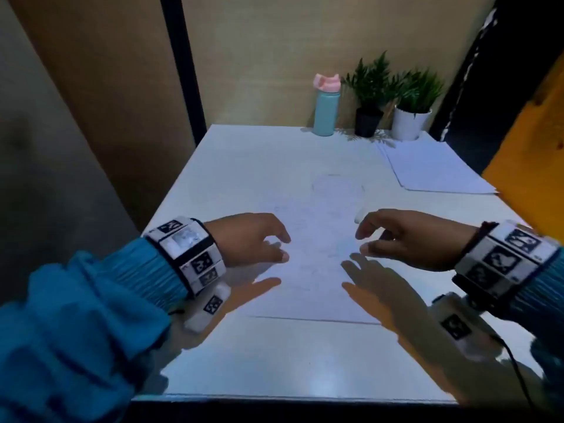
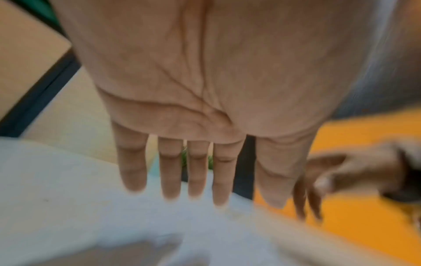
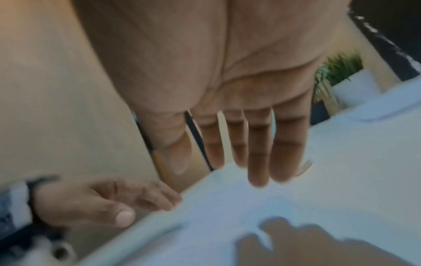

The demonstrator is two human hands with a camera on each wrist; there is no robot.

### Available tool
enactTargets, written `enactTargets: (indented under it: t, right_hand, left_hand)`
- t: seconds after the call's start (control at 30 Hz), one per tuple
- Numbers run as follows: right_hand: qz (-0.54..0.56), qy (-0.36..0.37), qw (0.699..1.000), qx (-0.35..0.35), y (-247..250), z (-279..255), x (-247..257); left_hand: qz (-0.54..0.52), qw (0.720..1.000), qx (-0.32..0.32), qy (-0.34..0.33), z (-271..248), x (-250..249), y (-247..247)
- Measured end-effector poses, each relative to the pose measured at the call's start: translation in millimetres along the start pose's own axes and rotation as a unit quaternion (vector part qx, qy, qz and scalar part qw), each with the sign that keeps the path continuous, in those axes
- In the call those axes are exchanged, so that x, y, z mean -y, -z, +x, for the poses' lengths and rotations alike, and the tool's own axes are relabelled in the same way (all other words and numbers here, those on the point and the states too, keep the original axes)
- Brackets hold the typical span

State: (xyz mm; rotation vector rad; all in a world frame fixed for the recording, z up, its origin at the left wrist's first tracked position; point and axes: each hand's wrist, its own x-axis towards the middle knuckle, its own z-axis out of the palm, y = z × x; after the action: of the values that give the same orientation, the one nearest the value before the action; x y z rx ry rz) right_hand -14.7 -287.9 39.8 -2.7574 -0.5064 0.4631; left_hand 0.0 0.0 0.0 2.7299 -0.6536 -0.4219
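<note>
Faint paper [image 1: 316, 276], left hand [image 1: 244, 239], right hand [image 1: 409, 236] above, grips apart, wrist views blurred

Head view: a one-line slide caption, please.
Left hand and right hand hover open above a paper sheet on the white table.

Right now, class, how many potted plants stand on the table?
2. One in a black pot beside the teal bottle; one in a white pot to its right. None looks hidden.
</note>
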Motion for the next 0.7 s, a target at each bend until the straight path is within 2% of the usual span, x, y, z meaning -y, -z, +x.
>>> enactTargets:
  t: [0.1, 0.2, 0.3, 0.37, 0.43, 0.57, 0.7]
  right_hand:
    - [-0.087, -0.011, 0.996, -0.032, -9, 54, -25]
    - [-0.076, -0.08, 0.992, -0.059, -18, 97, -42]
    - [-0.092, -0.128, 0.985, -0.075, -16, 120, -54]
    - [-0.121, -0.151, 0.98, -0.043, -10, 128, -58]
    - [-0.119, -0.149, 0.981, -0.023, -5, 132, -61]
    - [-0.069, -0.122, 0.99, -0.027, -1, 129, -67]
    - [-0.048, -0.069, 0.995, -0.061, 1, 112, -57]
  left_hand:
    - [0.101, 0.992, 0.063, 0.033, 33, 8, -2]
    - [0.148, 0.982, 0.098, 0.065, 44, 8, -3]
    - [0.185, 0.973, 0.127, 0.049, 44, 6, -3]
    - [0.2, 0.971, 0.129, 0.034, 40, 5, -8]
    - [0.214, 0.969, 0.118, 0.028, 35, 5, -15]
    - [0.229, 0.969, 0.09, 0.016, 23, -2, -30]
    - [0.253, 0.964, 0.074, 0.01, 10, -19, -36]
